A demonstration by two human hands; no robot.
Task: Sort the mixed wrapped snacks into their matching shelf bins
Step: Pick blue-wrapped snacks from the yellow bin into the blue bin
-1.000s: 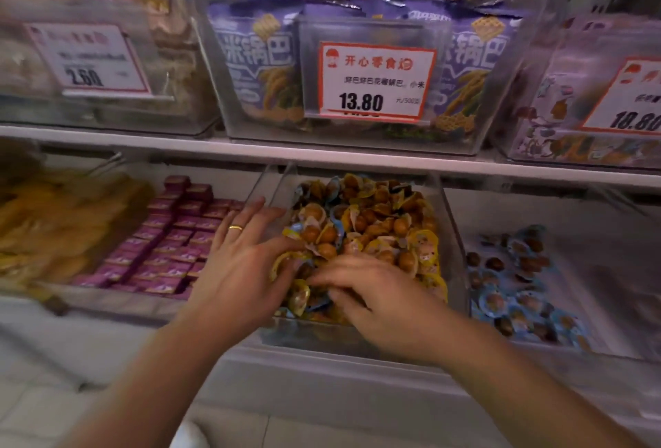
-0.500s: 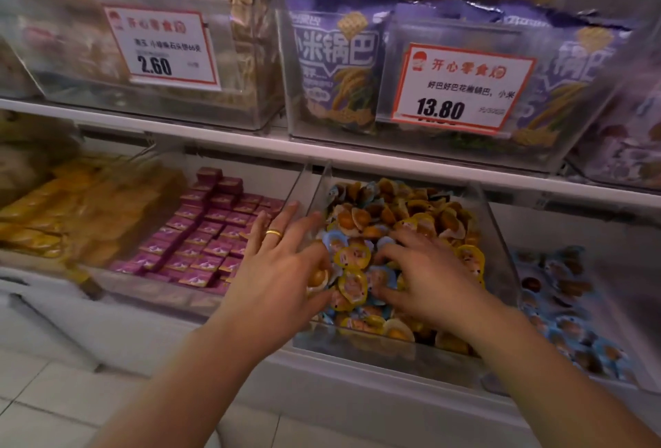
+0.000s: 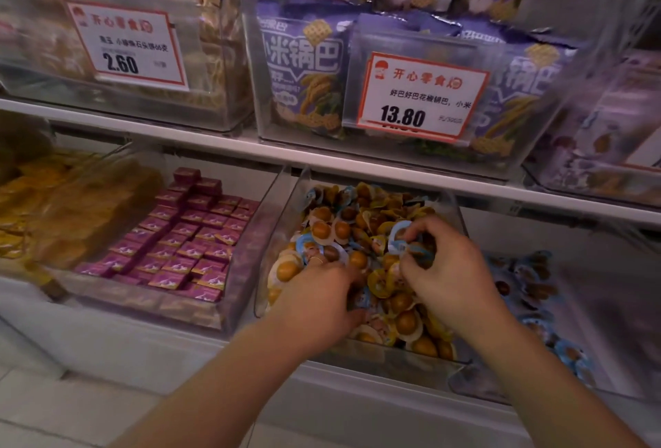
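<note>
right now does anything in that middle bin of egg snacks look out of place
Yes. The middle bin holds mostly yellow-wrapped snacks, but blue-wrapped snacks lie mixed among them. They match the packs in the right bin. The right hand pinches one blue pack; the left hand digs into the pile.

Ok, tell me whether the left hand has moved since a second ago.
Yes. The left hand has moved right, off the divider beside the pink boxes and into the clear bin, its fingers now buried among the wrapped snacks.
</note>
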